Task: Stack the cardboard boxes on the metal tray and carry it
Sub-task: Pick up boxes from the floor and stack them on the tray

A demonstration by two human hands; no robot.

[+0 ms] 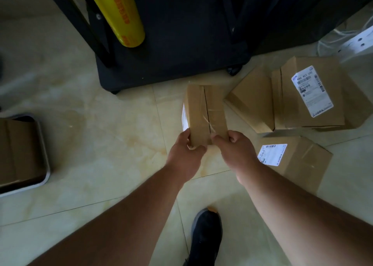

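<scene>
At the near end of the taped cardboard box [205, 112], fingers are doing all the work: the left hand [184, 154] is curling round the left corner, thumb on top, and the right hand [235, 153] is pinching the right corner the same way. Only that one end is gripped, so the far end is hanging out unsupported and could dip and twist free. The tape seam between the thumbs is looking split, and the flaps might give. Off beyond the right hand, three more boxes [302, 96] are lying in a loose heap on the tiled floor [101, 144]. Well away past the left hand, the metal tray [45, 160] is sitting with one box already in it; a long swing across is risking a drop.
</scene>
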